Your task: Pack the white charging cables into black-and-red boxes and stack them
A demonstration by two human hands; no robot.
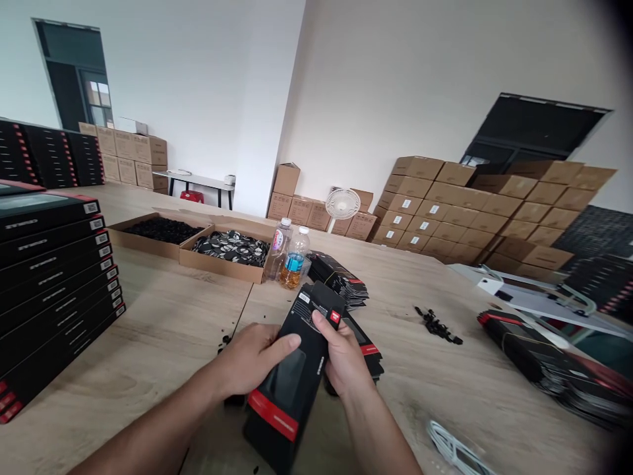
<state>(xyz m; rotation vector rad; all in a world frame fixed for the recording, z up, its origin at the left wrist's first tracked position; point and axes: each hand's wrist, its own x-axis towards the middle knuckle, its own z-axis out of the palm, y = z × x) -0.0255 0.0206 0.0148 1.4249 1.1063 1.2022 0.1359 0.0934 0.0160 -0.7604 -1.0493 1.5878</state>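
Between my two hands, a black cardboard box (289, 379) with a red band and a dark window is tilted above the table. My left hand (260, 356) grips its left edge, thumb lying across the front. On the other side, my right hand (343, 353) holds the upper right edge, with its thumb on the printed panel near a small red logo. The fingers behind the box are hidden. Just beyond my right hand lie more flat black boxes (368, 346), and behind them a banded bundle of flattened boxes (341, 277).
Tall stacks of black boxes (54, 277) stand at left. Cartons of black parts (163, 234) and round black-and-white pieces (232, 249) sit beyond, beside two bottles (295, 260). Rightward are small black parts (438, 325), a white cable (455, 448) and another banded bundle (534, 356).
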